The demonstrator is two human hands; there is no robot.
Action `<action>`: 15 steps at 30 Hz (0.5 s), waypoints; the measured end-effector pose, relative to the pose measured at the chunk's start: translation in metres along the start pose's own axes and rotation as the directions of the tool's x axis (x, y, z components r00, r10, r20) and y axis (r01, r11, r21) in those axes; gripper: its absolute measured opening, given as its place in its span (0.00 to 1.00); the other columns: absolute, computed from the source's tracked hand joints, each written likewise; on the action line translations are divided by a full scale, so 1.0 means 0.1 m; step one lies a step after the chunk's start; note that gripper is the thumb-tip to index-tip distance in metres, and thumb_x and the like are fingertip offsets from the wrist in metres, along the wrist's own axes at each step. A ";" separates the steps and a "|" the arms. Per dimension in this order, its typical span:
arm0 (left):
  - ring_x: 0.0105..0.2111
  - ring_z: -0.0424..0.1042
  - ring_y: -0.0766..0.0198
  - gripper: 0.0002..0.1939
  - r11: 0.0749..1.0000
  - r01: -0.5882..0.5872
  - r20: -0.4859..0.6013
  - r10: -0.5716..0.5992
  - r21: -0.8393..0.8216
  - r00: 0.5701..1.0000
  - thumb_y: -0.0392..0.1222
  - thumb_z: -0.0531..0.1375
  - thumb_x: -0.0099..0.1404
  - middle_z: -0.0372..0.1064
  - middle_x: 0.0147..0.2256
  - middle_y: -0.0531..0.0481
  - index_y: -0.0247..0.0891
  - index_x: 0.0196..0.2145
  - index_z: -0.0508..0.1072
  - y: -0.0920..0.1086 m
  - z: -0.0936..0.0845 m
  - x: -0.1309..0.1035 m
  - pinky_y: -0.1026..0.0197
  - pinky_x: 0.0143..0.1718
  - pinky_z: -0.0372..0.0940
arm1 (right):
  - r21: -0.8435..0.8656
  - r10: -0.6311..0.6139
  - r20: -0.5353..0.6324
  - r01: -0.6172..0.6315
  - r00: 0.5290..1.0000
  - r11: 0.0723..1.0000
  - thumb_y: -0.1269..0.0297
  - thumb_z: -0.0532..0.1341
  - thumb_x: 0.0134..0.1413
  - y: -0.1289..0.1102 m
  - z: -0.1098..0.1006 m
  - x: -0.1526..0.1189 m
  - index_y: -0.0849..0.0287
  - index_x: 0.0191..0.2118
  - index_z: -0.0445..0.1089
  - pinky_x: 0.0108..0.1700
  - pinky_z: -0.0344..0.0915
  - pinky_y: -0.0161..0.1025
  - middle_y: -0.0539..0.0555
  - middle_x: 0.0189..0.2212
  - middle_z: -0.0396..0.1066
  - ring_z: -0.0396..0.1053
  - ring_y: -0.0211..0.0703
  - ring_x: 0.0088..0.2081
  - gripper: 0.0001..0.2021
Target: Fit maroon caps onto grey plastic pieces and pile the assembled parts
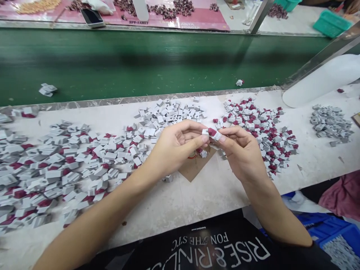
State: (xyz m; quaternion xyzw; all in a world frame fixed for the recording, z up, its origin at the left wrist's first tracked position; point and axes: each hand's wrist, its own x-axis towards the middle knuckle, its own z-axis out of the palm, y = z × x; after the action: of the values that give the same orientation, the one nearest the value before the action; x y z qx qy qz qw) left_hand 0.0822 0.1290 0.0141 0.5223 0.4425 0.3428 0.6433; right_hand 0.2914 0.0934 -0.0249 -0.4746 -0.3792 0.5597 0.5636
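Observation:
My left hand [180, 144] pinches a small light grey piece [205, 132] between thumb and fingers above the bench. Close beside it, my right hand [239, 146] holds a small dark red and grey piece [214, 134] with thumb and index finger. The two pieces are nearly end to end; whether they touch is hard to tell. Beneath my hands lies a brown card [192, 170], partly hidden, with small parts on it. Loose grey and dark red pieces [53, 174] spread on the left, and a heap of smaller red and grey pieces [270, 138] is on the right.
A green conveyor belt [126, 63] runs behind the bench [180, 202]. On the right are a white cylinder [320, 80], a pile of grey parts [330, 123] and a blue crate [326, 228] below. Across the belt are a phone [92, 18] and a teal basket [330, 24].

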 end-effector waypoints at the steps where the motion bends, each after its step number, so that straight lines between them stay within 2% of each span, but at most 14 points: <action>1: 0.41 0.90 0.53 0.07 1.000 -0.005 0.003 0.005 0.019 1.000 0.42 0.73 0.74 0.88 0.41 0.44 0.39 0.47 0.84 0.01 0.00 0.00 0.54 0.46 0.86 | -0.024 -0.011 0.012 0.011 1.000 1.000 0.55 0.84 0.58 0.00 -0.01 0.00 0.48 0.42 0.88 0.51 0.86 0.45 0.50 0.40 0.88 0.86 0.46 0.42 0.10; 5: 0.42 0.89 0.56 0.04 0.993 -0.049 0.046 0.045 0.106 0.998 0.40 0.72 0.74 0.89 0.44 0.45 0.39 0.45 0.86 0.03 -0.03 0.00 0.57 0.47 0.85 | -0.077 -0.028 0.076 0.034 0.997 0.996 0.60 0.84 0.59 0.02 -0.07 0.01 0.49 0.41 0.89 0.45 0.85 0.39 0.51 0.38 0.88 0.87 0.44 0.40 0.08; 11: 0.41 0.87 0.56 0.07 0.983 -0.076 0.126 0.056 0.166 0.990 0.46 0.73 0.73 0.87 0.42 0.46 0.40 0.43 0.86 -0.02 -0.07 0.05 0.56 0.44 0.83 | -0.058 0.001 0.109 0.006 0.994 0.998 0.55 0.86 0.54 -0.03 -0.10 0.01 0.51 0.37 0.89 0.40 0.83 0.37 0.53 0.35 0.87 0.86 0.43 0.38 0.11; 15: 0.40 0.86 0.55 0.07 0.984 -0.078 0.171 0.051 0.159 0.984 0.46 0.73 0.72 0.86 0.40 0.45 0.40 0.41 0.85 -0.01 -0.03 0.04 0.54 0.44 0.82 | -0.060 0.017 0.147 -0.008 0.989 0.998 0.54 0.86 0.52 -0.10 -0.11 -0.05 0.53 0.36 0.88 0.41 0.83 0.39 0.53 0.35 0.87 0.86 0.45 0.38 0.13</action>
State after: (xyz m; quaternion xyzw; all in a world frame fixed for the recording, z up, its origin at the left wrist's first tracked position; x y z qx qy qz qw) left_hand 0.0811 0.1333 0.0121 0.6147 0.3971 0.2809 0.6208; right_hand 0.3041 0.0884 -0.0177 -0.4510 -0.4331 0.5853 0.5162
